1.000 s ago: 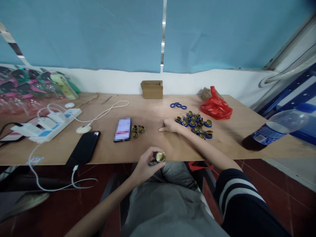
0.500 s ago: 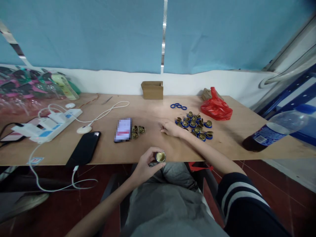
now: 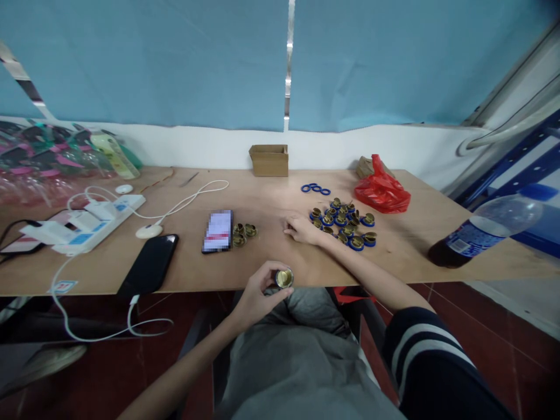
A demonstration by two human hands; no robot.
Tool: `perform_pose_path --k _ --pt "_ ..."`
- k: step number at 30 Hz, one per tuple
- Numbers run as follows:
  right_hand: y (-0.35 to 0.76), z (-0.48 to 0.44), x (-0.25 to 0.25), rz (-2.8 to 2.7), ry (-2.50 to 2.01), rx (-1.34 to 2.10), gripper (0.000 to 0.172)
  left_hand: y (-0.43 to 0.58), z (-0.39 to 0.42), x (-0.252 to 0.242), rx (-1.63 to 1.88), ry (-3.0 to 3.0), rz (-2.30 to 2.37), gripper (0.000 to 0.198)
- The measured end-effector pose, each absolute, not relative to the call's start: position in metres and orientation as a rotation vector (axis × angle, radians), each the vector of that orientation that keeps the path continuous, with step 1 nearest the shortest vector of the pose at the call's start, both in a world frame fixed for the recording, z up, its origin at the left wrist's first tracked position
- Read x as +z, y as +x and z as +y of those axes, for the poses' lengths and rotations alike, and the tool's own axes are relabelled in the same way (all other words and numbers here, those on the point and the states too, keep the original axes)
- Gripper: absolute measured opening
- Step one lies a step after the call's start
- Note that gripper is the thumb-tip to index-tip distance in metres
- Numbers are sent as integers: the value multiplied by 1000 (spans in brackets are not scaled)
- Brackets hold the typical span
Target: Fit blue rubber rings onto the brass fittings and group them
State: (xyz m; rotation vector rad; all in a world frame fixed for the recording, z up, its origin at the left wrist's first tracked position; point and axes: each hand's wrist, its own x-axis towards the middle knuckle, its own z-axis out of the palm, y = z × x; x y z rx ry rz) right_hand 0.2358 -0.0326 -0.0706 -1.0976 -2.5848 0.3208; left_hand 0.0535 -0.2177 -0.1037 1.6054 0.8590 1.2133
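Near the table's front edge, my left hand (image 3: pixel 261 291) is closed around a gold-coloured round metal fitting (image 3: pixel 284 277) with a dark rim, its open face turned up. My right hand (image 3: pixel 303 228) rests on the table farther forward with the fingers curled; whether anything is under them is hidden. Right of that hand lies a cluster of gold metal fittings (image 3: pixel 340 219) with blue rings. Several loose blue rings (image 3: pixel 315 188) lie behind the cluster. A few gold fittings without visible blue rings (image 3: pixel 238 240) sit beside a phone (image 3: pixel 217 231) with a lit, blurred screen.
On the left are a dark phone (image 3: pixel 149 265), a white power strip (image 3: pixel 100 227) with cables, and several clear bottles (image 3: pixel 48 169). A small cardboard box (image 3: pixel 269 161) stands at the back. To the right are a red plastic bag (image 3: pixel 382 189) and a tilted-looking drink bottle (image 3: pixel 481 230).
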Motion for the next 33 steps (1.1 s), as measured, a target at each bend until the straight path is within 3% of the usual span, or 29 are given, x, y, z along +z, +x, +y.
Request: perform_pose_path --k 6,13,23,33 --pt "243 -36 -54 -2633 -1097 519 6 54 -218 -102 1219 1588 865 31" --pt "241 -47 -52 -2620 -1156 604 26 55 -218 -99 1219 1573 861 31" --pt "239 -41 -59 -2607 -1195 623 35 54 -219 -99 1212 1580 866 30" --pt "238 -42 -58 -2620 -1184 729 27 55 -219 -101 1213 1580 870 30"
